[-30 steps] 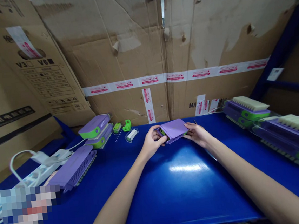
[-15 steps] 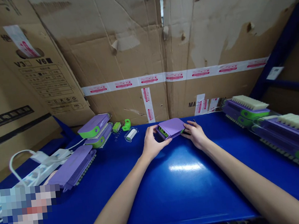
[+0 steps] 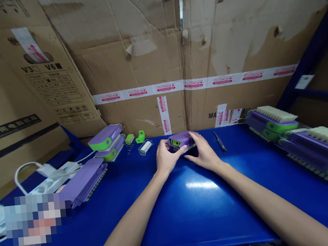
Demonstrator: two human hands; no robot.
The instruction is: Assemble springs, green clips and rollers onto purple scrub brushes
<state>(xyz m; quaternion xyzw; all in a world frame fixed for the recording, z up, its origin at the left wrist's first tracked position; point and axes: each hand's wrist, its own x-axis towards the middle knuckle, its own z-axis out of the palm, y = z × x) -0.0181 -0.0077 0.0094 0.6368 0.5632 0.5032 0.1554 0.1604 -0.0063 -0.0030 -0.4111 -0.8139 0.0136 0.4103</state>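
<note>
Near the back of the blue table, both my hands are on a purple plastic case (image 3: 180, 138) with a green end panel facing left and front. My left hand (image 3: 165, 157) grips its left end, thumb along the front edge. My right hand (image 3: 204, 152) is curled round its right end, fingers over the top and thumb below at the front. The case is tilted, and part of its right side is hidden by my right fingers. To the right of that hand lies a thin screwdriver (image 3: 220, 140) with a dark handle.
At left are stacked purple-green cases (image 3: 106, 138), another purple case (image 3: 84, 181) and a white power strip (image 3: 51, 178) with cables. Small green parts (image 3: 140, 137) and a clear-edged white block (image 3: 146, 147) lie behind. More cases (image 3: 271, 122) stand right. Cardboard (image 3: 135, 64) walls the back.
The case has turned so that its green end faces me more. My right hand has shifted left and over the case, uncovering the screwdriver. The camera view has shifted slightly.
</note>
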